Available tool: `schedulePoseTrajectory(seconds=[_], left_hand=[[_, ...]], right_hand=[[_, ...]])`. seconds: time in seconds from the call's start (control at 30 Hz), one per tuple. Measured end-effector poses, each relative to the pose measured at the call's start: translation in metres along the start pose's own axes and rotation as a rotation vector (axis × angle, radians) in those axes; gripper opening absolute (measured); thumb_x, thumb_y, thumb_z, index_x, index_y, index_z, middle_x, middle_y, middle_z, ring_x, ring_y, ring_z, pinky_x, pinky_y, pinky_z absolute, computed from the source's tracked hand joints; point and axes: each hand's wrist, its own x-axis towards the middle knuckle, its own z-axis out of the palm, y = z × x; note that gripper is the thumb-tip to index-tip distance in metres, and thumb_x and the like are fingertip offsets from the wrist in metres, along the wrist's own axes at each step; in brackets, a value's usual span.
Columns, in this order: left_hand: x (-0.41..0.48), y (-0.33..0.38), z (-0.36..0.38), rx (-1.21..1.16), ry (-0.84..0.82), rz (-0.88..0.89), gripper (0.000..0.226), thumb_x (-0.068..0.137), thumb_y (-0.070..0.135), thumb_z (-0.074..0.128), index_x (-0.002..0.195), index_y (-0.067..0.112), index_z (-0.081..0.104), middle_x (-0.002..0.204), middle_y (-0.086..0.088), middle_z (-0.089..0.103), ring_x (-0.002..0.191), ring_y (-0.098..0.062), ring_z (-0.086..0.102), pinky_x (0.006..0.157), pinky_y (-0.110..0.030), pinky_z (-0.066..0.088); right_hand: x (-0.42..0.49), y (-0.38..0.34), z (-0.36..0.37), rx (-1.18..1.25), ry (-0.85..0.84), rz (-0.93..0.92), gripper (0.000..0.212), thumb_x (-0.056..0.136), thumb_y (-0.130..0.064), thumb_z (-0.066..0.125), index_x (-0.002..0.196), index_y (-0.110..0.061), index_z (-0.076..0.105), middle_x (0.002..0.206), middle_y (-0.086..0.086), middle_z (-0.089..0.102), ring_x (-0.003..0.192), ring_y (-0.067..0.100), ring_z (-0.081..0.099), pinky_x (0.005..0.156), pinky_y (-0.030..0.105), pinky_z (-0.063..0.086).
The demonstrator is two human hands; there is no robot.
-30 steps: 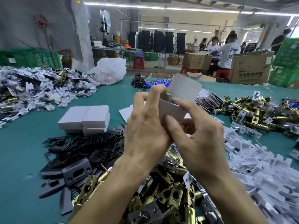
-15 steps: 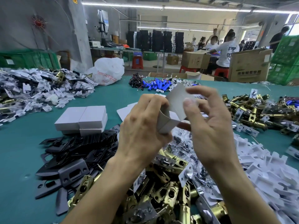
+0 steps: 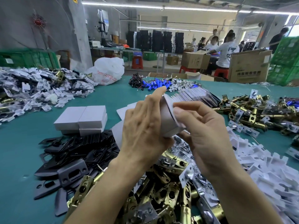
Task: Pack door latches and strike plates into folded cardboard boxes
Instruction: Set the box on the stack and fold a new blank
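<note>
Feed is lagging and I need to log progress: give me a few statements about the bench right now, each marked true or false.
Both the left hand and the right hand grip the cardboard box. True.
The hands hold a brass latch. False: the brass latches lie piled on the table.
Closed white boxes sit stacked left of the hands. True.
The strike plates lie right of the hands. False: the strike plates lie left, beside the white boxes.

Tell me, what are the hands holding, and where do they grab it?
A partly folded white cardboard box. The left hand wraps its left side; the right hand pinches its right edge.
</note>
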Motion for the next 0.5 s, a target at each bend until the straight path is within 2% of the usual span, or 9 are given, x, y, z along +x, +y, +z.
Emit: schedulePoseTrajectory(seconds=[0.13,0.37,0.43,0.5], left_hand=[[0.0021,-0.0001,-0.0008,0.051,0.041,-0.029,0.107,0.052,0.029,0.089,0.145,0.009,0.039,0.121,-0.007,0.061,0.103,-0.027,0.056,0.077,-0.032,0.032],[0.0016,0.001,0.0021,0.102,0.025,-0.037,0.091,0.057,0.027,0.092,0.134,0.002,0.052,0.116,-0.01,0.064,0.102,-0.031,0.061,0.082,-0.032,0.035],[0.0009,-0.0002,0.0034,0.128,0.04,-0.041,0.089,0.056,0.026,0.091,0.133,0.002,0.053,0.116,-0.011,0.064,0.102,-0.032,0.061,0.083,-0.033,0.036],[0.0004,-0.0008,0.0056,0.148,0.054,-0.044,0.089,0.055,0.026,0.09,0.132,0.003,0.052,0.116,-0.011,0.064,0.103,-0.033,0.06,0.083,-0.035,0.037]], right_hand=[[-0.0022,0.004,0.0047,-0.119,0.083,-0.069,0.011,0.085,-0.021,0.075,0.095,-0.021,0.07,0.088,0.002,0.075,0.081,0.017,0.071,0.078,0.042,0.056],[-0.0063,0.0016,0.0078,-0.311,0.117,-0.185,0.011,0.087,-0.026,0.074,0.098,-0.022,0.074,0.087,-0.001,0.076,0.077,0.015,0.073,0.073,0.045,0.061],[-0.0068,0.0009,0.0089,-0.359,0.1,-0.219,0.01,0.09,-0.023,0.071,0.099,-0.026,0.073,0.087,-0.003,0.075,0.078,0.013,0.073,0.073,0.043,0.061],[-0.0061,0.0013,0.0081,-0.356,0.085,-0.217,0.011,0.091,-0.02,0.069,0.1,-0.021,0.074,0.088,-0.001,0.076,0.079,0.013,0.073,0.075,0.044,0.061]])
